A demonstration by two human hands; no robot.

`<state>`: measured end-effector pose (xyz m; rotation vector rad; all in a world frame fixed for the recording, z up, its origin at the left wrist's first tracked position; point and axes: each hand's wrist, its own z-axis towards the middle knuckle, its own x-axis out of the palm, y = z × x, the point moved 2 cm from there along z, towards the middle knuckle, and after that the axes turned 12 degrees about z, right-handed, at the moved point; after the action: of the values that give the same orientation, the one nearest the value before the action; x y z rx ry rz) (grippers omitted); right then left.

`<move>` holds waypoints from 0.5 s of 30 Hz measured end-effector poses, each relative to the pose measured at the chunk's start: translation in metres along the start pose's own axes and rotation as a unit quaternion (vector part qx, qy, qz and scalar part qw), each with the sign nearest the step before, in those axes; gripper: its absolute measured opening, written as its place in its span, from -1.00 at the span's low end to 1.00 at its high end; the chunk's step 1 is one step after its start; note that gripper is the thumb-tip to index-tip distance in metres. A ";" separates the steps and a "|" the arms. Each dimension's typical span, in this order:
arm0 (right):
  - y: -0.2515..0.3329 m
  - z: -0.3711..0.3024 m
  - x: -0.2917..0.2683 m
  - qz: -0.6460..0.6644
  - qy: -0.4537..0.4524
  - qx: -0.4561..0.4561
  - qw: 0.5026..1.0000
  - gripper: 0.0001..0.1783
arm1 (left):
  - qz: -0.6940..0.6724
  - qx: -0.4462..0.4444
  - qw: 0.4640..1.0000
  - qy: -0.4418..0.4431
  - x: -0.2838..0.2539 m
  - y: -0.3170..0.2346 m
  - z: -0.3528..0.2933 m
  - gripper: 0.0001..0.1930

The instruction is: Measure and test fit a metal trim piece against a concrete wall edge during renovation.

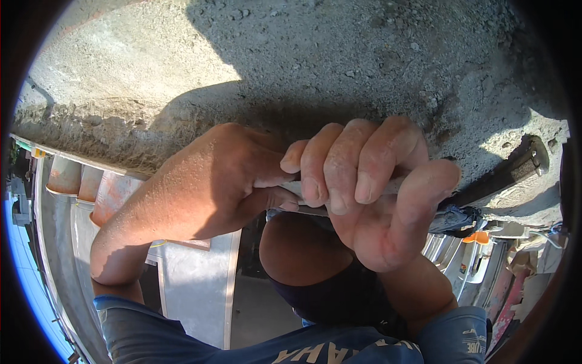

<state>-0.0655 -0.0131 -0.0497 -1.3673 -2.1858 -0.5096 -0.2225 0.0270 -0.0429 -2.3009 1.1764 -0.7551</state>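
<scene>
Fingers (267, 199) of the left hand (233, 173) pinch a grey strip (313, 210), the right hand's (376, 191) curl over, hold unclear, rough concrete (339, 54) at twelve o'clock: handling looks midway, the remainder untellable.

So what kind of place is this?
Probably an outdoor building site, though I can't be certain. There's a big stretch of rough grey concrete with bright sun and shadows on it, a dark pipe-like piece at the right, and blue sky at the far left.

White lettering (332, 352) on shirt (364, 337), smaller on sleeve (451, 330)
</scene>
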 end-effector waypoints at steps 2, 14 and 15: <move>0.001 0.010 -0.002 -0.128 0.070 0.061 0.987 -0.39 | -0.024 -0.053 0.998 -0.009 -0.004 0.004 -0.005 -0.81; -0.028 0.013 -0.002 0.049 -0.049 0.094 0.993 -0.49 | 0.020 -0.166 0.984 0.062 -0.019 0.005 -0.012 -0.87; -0.028 0.013 -0.002 0.011 -0.089 0.095 0.991 -0.39 | 0.053 -0.161 0.983 0.067 -0.020 0.005 -0.011 -0.87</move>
<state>-0.0927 -0.0189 -0.0628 -1.3771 -2.2902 -0.1690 -0.2419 0.0400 -0.0432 -2.4487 1.5709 -0.7354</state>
